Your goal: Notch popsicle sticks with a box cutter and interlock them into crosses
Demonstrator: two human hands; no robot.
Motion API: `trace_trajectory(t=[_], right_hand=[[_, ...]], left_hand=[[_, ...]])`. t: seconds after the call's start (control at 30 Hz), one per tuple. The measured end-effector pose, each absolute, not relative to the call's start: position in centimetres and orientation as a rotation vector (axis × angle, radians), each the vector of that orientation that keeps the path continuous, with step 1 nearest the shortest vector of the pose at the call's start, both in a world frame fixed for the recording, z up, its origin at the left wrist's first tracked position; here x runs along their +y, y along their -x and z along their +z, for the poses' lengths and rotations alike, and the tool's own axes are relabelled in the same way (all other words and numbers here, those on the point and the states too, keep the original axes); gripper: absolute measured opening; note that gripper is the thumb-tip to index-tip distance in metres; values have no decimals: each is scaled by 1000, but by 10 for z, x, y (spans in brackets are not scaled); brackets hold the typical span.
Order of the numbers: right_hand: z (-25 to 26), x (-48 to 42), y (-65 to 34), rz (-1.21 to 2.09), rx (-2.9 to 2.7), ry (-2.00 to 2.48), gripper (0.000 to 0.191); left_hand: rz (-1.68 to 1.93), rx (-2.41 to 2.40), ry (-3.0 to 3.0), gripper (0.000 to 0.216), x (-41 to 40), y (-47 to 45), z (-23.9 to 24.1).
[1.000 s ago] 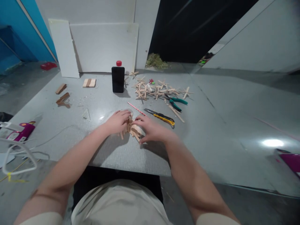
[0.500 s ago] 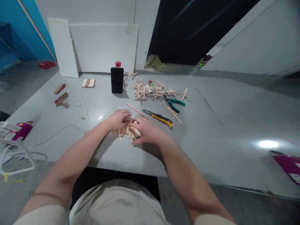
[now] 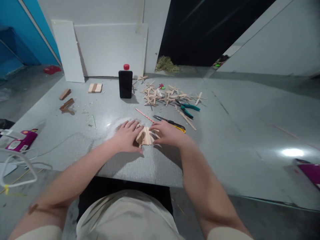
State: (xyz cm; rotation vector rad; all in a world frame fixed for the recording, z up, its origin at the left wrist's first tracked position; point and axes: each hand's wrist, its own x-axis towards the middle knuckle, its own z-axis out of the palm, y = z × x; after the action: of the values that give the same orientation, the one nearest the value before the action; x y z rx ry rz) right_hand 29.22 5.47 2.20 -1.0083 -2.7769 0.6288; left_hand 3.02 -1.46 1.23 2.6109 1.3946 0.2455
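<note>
Wooden sticks (image 3: 145,136), flat on desk (image 3: 140,170) near its front edge, lying roughly side by side btwn both hands. Covered at left side by fingers of left hand (image 3: 126,138), palm down, spread wide & open, prob. to steady that end. Bordered at right by fingers of right hand (image 3: 168,133), curved, w/ thumb apart from index; can't tell if gripping any stick. Cupped thus from both sides, likely to hold the lot together. Just past right hand: pink pencil (image 3: 144,115) and cutter (image 3: 170,122), laid slantwise, prob. for easy reach. Farther back: green-handled pliers (image 3: 191,107) by loose sticks (image 3: 188,121) & jumbled stick stars (image 3: 167,96), maybe set there to leave working room. Left of stars: black phone (image 3: 125,85), upright, w/ red-capped bottle (image 3: 126,67) behind, prob. as prop. Off left: stick bundle (image 3: 98,88), banded w/ brown strip, apparently against scattering.
</note>
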Motion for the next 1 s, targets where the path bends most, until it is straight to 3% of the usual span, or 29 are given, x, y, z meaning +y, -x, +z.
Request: trace_trajectory(t=[0.17,0.4,0.5,0.57,0.7,0.77,0.87,1.0], right_hand=[[18,60,-289,617,-2840,1005,25],[14,55,-278,614,-2802,959,25],[13,53,-277,632,-2783,933,27],[12,53,-279,638,-2770,920,37],[10,48,-284,637,-2751,927,98],[8,46,-283,634,-2745,934,118],[2,42,-276,639,-2745,859,125],[-7,42,-265,653,-2719,800,114]], left_hand=[[94,1378,-2714,110,-21,-42,5],[157,1357,-2734,76,-13,-44,1],[165,1362,-2724,76,-15,-42,3],[174,1368,-2708,90,-17,-32,6],[149,1416,-2592,135,-16,4,8],[113,1449,-2529,148,-13,18,4],[102,1419,-2501,150,-10,27,-4],[177,1380,-2563,134,-7,22,-9]])
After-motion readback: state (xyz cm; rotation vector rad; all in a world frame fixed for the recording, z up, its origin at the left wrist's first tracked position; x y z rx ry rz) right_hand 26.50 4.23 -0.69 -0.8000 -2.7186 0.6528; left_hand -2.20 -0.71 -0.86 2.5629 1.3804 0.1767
